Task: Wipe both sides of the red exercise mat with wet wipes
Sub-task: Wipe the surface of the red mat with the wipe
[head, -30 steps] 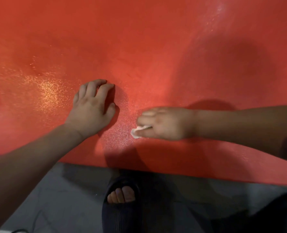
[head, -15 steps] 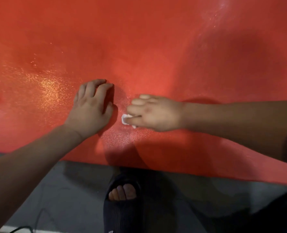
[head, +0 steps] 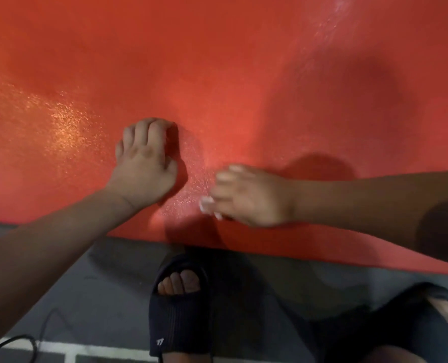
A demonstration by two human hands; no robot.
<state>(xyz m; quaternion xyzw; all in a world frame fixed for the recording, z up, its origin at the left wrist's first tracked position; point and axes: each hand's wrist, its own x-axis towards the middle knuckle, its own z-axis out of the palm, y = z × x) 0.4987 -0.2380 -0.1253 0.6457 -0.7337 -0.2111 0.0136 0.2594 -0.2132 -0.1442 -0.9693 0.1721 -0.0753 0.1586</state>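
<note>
The red exercise mat (head: 244, 74) fills the upper two thirds of the head view, its near edge running across just above my feet. My left hand (head: 145, 163) rests palm down on the mat with its fingertips curled under, holding nothing. My right hand (head: 249, 196) reaches in from the right and pinches a small white wet wipe (head: 207, 204) against the mat near the front edge. Only a bit of the wipe shows under the fingers. The mat glistens wet between the two hands.
Grey floor (head: 107, 279) lies in front of the mat. My feet in dark slide sandals (head: 178, 310) stand at the mat's near edge, one in the middle and one at the lower right. A black cable (head: 21, 341) curls at the bottom left.
My right hand slid the wipe left and away toward the left hand, then back toward the mat's near edge. The left hand stayed in place.
</note>
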